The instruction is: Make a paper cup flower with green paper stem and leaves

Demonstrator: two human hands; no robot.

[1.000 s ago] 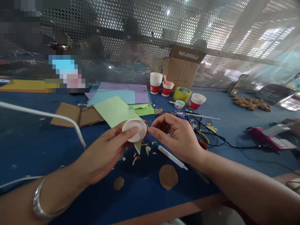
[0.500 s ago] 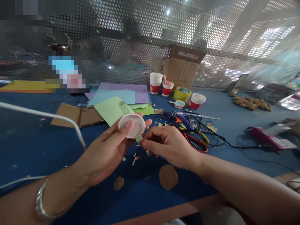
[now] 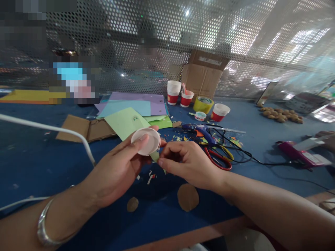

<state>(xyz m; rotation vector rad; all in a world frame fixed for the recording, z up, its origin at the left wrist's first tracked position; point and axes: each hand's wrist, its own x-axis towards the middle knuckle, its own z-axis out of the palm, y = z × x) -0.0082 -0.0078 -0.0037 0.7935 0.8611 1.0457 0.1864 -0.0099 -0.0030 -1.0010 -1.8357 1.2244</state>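
above the worktop, our left hand grips the cup; our right hand, lowered from its side, seems to pinch a green strip, likely our focus now.

Hidden far side of the white cup

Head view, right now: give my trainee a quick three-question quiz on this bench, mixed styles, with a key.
1. True or false: the person holds the glue gun.
2. Which hand grips the white round piece?
3. What colour is the strip by the right hand?
a) red
b) pale green
c) purple

Key:
1. False; it lies on the table.
2. The left hand, with its thumb across the piece.
3. b) pale green.
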